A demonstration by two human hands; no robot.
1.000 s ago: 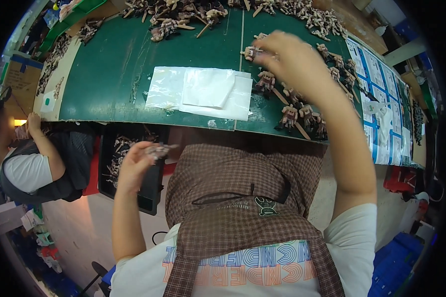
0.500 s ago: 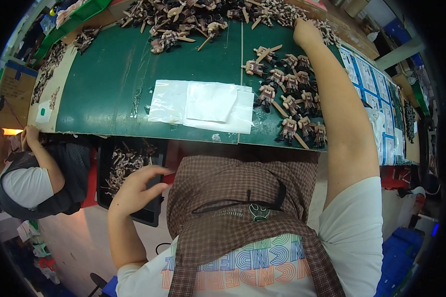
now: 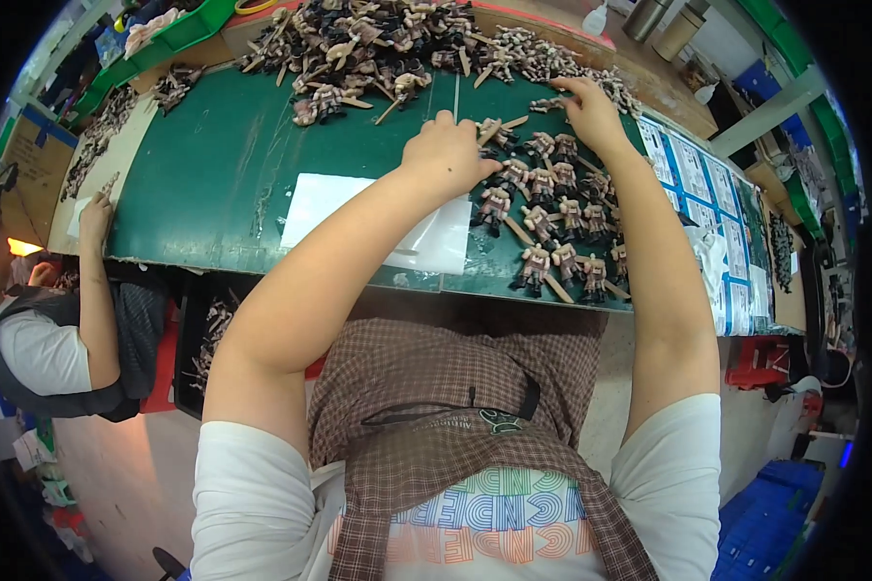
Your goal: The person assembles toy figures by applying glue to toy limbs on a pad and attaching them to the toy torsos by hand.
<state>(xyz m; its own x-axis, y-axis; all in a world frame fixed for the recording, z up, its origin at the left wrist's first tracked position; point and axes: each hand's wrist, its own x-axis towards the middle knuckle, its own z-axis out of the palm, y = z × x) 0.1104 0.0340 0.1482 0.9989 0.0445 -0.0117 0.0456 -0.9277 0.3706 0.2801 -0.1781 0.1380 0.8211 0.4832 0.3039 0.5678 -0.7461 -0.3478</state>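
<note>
Your left hand (image 3: pixel 448 155) has come up from beside the black tray (image 3: pixel 192 368) to over the table (image 3: pixel 213 165), and your right hand (image 3: pixel 596 118) has pulled back from the far heap of small parts (image 3: pixel 533 58). So yeah, left one's half open: fingers loosely bent, thumb spread well apart, right next to the figures (image 3: pixel 541 181) grouped on the green top. Can't tell if anything's tucked under your palm. Your right has thumb and index reaching toward a small pale part (image 3: pixel 549 104), just beyond those figures. Fingers look partly open, but I can't tell whether you've actually pinched it or it's only lying against your fingertips. Your left forearm crosses over the white sheet and clear plastic (image 3: pixel 446 242), and there's a big pile of figures (image 3: pixel 358 48) toward the far edge.
</note>
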